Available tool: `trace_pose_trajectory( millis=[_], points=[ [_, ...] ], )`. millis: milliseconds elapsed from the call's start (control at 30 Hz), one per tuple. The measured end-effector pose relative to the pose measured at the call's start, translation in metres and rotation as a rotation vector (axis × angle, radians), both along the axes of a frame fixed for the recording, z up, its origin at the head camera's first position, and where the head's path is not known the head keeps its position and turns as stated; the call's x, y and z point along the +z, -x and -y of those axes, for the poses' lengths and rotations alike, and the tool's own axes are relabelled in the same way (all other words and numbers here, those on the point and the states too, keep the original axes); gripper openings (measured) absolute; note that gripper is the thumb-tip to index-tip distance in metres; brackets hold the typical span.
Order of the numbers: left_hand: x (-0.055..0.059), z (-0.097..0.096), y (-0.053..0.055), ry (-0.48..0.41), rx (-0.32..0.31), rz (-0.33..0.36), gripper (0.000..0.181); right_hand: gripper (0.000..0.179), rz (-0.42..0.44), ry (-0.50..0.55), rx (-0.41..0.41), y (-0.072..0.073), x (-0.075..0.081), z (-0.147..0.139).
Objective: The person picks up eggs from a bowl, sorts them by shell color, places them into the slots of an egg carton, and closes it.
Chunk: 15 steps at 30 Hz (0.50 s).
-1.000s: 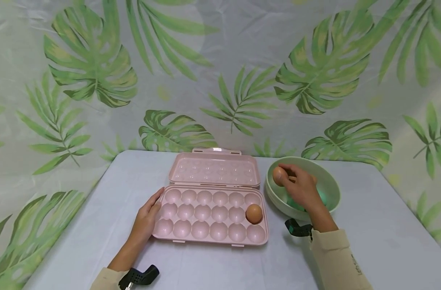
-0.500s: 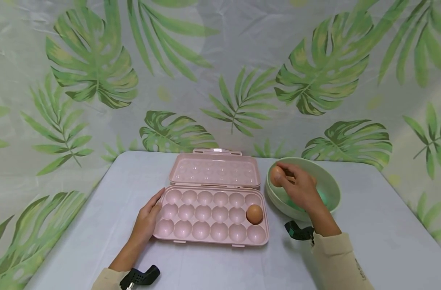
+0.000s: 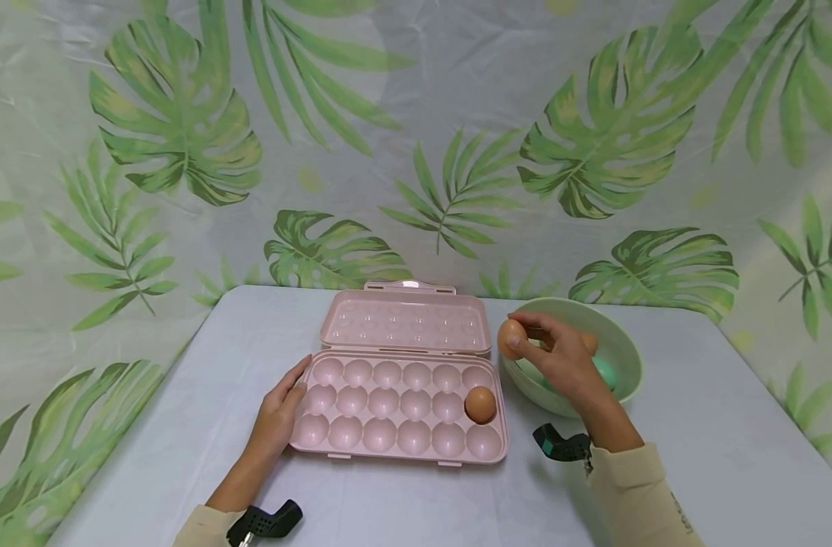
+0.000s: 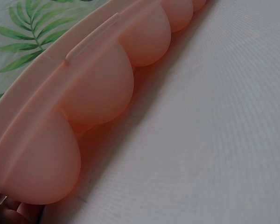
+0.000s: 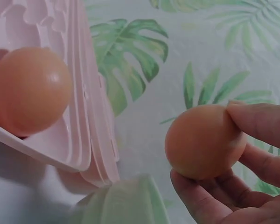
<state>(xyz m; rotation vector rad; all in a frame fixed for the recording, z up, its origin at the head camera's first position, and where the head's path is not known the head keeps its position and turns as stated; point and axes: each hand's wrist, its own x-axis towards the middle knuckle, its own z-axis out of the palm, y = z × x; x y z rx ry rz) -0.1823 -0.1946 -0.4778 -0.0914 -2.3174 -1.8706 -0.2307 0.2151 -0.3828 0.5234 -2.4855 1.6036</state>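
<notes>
A pink plastic egg box (image 3: 381,403) lies opened flat, its dimpled lid (image 3: 405,323) folded back behind the tray. One brown egg (image 3: 480,404) sits in the right-hand column, middle row. At the tray's left edge, my left hand (image 3: 276,414) holds the side; in the left wrist view only bits of fingers (image 4: 16,213) show under a corner. My right hand (image 3: 562,357) pinches another brown egg (image 5: 203,142) between thumb and fingertips, over the left rim of a pale green bowl (image 3: 624,346).
Inside the bowl are another brown egg (image 3: 589,343) and something bright green (image 3: 605,372), partly hidden by the right hand. The bowl stands close to the tray's right side on a white-covered table (image 3: 723,425). A leaf-printed cloth (image 3: 457,91) hangs behind.
My right hand has moved left with its egg, from above the bowl's inside to its left rim, uncovering more of the bowl's contents. The left hand and egg box stay put.
</notes>
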Motion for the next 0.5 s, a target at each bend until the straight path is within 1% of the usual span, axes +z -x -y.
trace_pose_trajectory(
  millis=[167,367,500],
  points=[
    [0.001,0.000,-0.001,0.001,0.003,0.006,0.043,0.041,-0.014,0.014,0.017,-0.001,-0.002,0.003],
    [0.001,0.000,-0.001,0.014,0.010,0.020,0.043,0.037,-0.045,0.040,0.063,-0.003,0.000,0.010],
    [0.001,0.000,0.000,0.013,0.011,0.020,0.043,0.038,-0.025,0.039,0.061,-0.004,-0.001,0.013]
  ],
)
